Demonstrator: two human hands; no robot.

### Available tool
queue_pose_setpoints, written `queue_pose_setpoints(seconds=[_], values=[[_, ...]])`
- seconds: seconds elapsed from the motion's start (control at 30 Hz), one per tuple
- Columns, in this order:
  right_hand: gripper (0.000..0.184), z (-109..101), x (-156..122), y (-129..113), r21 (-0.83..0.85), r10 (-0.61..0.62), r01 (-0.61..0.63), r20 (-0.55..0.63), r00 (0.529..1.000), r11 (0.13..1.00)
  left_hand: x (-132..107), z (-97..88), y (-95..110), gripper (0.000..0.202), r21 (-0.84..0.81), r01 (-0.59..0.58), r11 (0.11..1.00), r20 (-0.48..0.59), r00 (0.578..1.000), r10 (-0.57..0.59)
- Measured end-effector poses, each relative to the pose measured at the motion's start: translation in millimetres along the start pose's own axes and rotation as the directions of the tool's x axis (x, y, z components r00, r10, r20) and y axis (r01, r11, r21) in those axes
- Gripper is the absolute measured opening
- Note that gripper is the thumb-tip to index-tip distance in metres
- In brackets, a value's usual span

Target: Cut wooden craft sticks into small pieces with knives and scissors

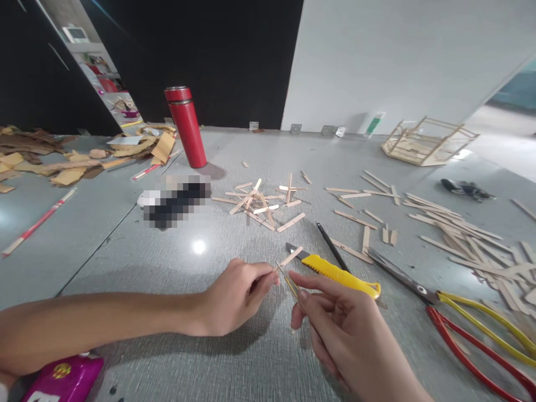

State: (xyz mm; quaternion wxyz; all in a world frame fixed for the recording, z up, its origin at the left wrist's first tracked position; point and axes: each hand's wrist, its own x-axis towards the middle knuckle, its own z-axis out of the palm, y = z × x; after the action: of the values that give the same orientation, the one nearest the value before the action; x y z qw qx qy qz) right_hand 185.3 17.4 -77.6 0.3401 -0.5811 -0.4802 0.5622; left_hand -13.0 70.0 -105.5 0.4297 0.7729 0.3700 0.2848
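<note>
My left hand (240,298) is closed in a pinch, with a short wooden craft stick (292,255) reaching out from its fingertips. Between the thumb and fingers of my right hand (339,321) is a thin, yellowish strip (290,283), its pointed end close to the left fingertips; its exact kind is unclear. Just beyond both hands lies a yellow utility knife (339,273), blade pointing left. A black pen (333,245) lies behind the knife. Scissors (431,296) with one yellow and one red handle lie open to the right.
Craft stick pieces (259,204) are scattered ahead, with a larger stick pile (481,245) at right. A red flask (187,131) stands near the back wall. Cardboard scraps (75,159) lie far left, a stick frame (427,142) back right, a purple packet (69,379) near my left arm.
</note>
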Motion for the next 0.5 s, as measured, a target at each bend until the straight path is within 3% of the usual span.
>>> queue_pose_setpoints(seconds=[0.27,0.5], values=[[0.049,-5.3,-2.5,-9.8,0.031,0.108,-0.109,0.029,0.994,0.994,0.9,0.6,0.8,0.036,0.037,-0.007,0.999,-0.008,1.000,0.007],[0.053,0.0,3.8,-6.4,0.046,0.094,-0.095,0.030,0.995,0.994,1.7,0.3,-0.7,0.037,0.054,-0.024,0.998,0.026,0.999,0.023]])
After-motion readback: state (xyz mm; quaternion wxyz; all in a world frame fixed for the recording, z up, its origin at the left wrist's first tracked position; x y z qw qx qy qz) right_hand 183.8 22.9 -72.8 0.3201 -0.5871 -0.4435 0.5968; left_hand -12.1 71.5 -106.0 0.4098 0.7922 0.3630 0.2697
